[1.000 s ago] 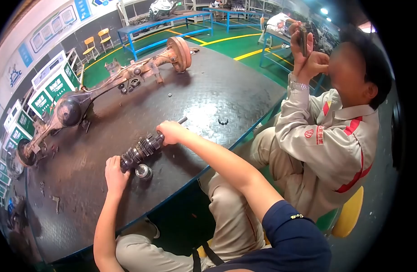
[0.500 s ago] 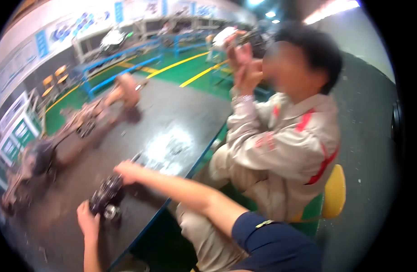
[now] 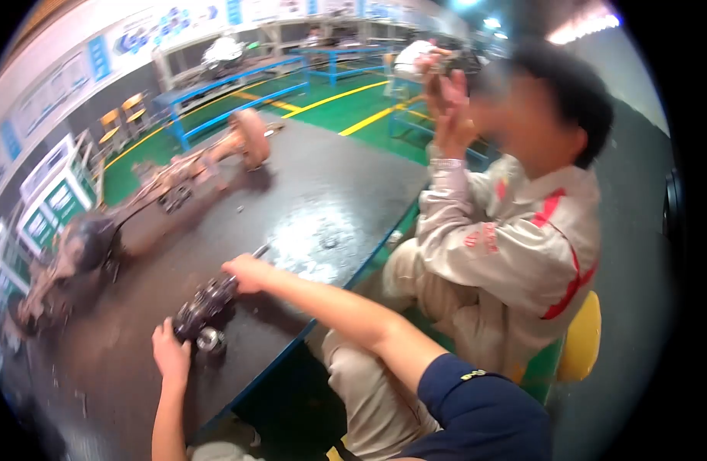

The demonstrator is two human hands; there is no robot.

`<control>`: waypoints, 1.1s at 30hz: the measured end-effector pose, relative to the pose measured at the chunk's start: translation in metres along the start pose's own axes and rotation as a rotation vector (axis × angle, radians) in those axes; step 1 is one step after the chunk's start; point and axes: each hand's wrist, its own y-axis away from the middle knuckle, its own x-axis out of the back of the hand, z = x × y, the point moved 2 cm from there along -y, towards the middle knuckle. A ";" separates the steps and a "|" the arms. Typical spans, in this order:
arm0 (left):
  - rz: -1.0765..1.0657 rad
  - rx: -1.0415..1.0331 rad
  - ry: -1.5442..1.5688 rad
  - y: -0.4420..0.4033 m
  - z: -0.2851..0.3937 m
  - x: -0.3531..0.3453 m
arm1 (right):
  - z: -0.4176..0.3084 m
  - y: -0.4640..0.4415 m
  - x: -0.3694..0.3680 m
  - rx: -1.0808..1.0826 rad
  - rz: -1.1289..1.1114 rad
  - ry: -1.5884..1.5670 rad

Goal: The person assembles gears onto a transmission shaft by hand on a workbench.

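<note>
A dark gear shaft (image 3: 206, 304) lies slantwise on the metal-topped table (image 3: 292, 177). At its lower left end my left hand (image 3: 171, 352) is closed round the shaft. My right hand (image 3: 250, 273) grips the upper right end, and a thin rod end (image 3: 262, 250) sticks out beyond it. A small round gear (image 3: 210, 339) sits against the near side of the shaft, close to my left hand. The picture is somewhat blurred, so the fingertips are hard to make out.
A rusty axle assembly (image 3: 88, 238) with a drum (image 3: 251, 138) stretches along the table's far left side. To the right sits a co-worker (image 3: 507, 238) in a beige jacket, hands raised around an object near the face. A yellow stool (image 3: 581, 338) stands behind.
The camera view has turned right and up, so the table and axle appear lower and further left. Both hands remain on the shaft. The co-worker's hands are still raised.
</note>
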 end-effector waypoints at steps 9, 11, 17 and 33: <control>-0.066 0.051 0.064 -0.006 -0.009 0.004 | 0.000 -0.003 0.004 0.028 -0.103 0.013; -0.137 0.021 0.005 -0.009 -0.008 0.006 | 0.000 -0.002 0.007 0.015 -0.146 0.000; -0.155 0.016 -0.003 -0.010 -0.008 0.005 | -0.009 0.001 0.016 0.081 -0.173 -0.022; -0.171 0.001 -0.012 -0.010 -0.014 0.000 | -0.053 0.002 0.051 0.207 -0.098 0.018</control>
